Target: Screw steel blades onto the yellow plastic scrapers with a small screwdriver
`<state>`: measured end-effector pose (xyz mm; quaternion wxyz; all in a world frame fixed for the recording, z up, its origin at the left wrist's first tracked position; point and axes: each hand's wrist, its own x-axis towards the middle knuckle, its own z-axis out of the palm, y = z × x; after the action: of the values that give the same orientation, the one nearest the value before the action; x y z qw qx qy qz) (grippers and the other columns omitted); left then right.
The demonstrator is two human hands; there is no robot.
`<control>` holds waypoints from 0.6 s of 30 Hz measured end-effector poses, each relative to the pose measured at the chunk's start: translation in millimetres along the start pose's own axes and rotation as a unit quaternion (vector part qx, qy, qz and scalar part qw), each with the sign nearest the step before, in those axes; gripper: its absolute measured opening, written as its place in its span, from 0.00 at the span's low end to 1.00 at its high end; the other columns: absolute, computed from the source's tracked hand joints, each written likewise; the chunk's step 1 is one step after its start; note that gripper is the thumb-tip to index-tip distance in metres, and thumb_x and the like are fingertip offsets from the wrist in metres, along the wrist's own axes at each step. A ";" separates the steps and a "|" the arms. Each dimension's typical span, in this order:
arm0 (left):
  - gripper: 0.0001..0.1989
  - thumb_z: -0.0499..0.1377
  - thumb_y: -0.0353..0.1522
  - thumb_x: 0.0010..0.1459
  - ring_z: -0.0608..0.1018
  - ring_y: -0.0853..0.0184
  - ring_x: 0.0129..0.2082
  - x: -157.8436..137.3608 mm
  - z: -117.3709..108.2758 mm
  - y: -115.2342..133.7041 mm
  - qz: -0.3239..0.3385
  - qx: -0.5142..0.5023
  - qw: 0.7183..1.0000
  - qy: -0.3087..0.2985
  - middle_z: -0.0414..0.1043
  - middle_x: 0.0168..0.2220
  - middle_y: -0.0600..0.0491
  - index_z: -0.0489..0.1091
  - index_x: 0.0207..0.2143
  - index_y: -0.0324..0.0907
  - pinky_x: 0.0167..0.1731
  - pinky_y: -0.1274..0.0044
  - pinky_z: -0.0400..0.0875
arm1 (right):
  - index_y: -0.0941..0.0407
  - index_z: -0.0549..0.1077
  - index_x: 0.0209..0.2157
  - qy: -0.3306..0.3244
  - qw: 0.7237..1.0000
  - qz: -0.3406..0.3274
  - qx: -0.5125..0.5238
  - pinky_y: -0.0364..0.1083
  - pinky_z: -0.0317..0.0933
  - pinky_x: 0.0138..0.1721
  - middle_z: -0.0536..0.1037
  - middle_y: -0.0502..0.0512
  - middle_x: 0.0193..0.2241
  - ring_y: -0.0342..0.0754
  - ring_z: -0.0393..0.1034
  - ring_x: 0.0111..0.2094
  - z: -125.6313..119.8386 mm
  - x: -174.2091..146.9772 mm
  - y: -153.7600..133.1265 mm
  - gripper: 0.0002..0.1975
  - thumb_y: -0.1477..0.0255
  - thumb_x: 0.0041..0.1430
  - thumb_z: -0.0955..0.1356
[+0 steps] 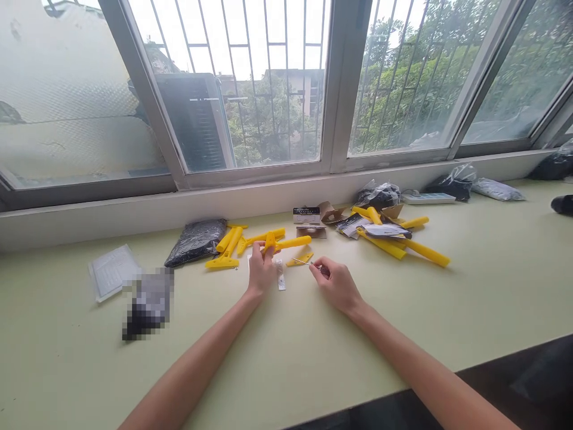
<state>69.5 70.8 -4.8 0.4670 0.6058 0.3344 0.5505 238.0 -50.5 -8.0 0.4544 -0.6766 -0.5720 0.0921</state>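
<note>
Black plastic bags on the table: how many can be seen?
4: one left of the yellow tools, one by the sill at centre-right, one further right, one at the far right edge. Others may be hidden.

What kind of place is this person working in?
It looks like a makeshift assembly or packing spot at a long pale-green counter under barred windows. Loose yellow plastic scraper parts and black bags lie about; the left hand holds one yellow scraper, the right hand a thin metal tool.

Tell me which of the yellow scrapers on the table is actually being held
The yellow scraper gripped in the left hand, near the middle. The other scrapers lie untouched in the left pile and the right pile.
</note>
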 end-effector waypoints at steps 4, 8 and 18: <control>0.11 0.58 0.43 0.64 0.74 0.65 0.29 3.1 -3.8 -6.6 0.005 0.064 0.997 0.030 0.74 0.29 0.54 0.64 0.38 0.47 0.35 0.74 0.65 | 0.53 0.70 0.31 0.021 0.999 0.001 -0.037 0.43 0.52 0.26 0.71 0.48 0.20 0.45 0.62 0.21 0.5 2.3 1.2 0.13 0.61 0.65 0.64; 0.11 0.62 0.43 0.61 0.71 0.66 0.28 3.5 -5.7 -8.5 0.008 0.099 0.995 0.030 0.71 0.28 0.55 0.68 0.34 0.45 0.31 0.76 0.61 | 0.53 0.70 0.30 0.029 0.996 0.001 -0.089 0.43 0.50 0.26 0.71 0.48 0.21 0.44 0.62 0.21 -0.3 0.9 -0.4 0.12 0.63 0.64 0.63; 0.13 0.66 0.43 0.54 0.63 0.67 0.22 12.6 -19.4 -8.5 0.005 0.143 0.990 0.009 0.64 0.21 0.57 0.70 0.28 0.45 0.26 0.76 0.53 | 0.53 0.72 0.30 0.021 0.992 -0.011 -0.128 0.43 0.49 0.27 0.74 0.49 0.23 0.45 0.64 0.23 -0.2 -1.8 -1.4 0.11 0.64 0.64 0.63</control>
<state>53.6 89.1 -9.1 0.3703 0.6631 0.4107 0.5045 236.5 -52.2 -7.6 0.3775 -0.7246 -0.5766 -0.0013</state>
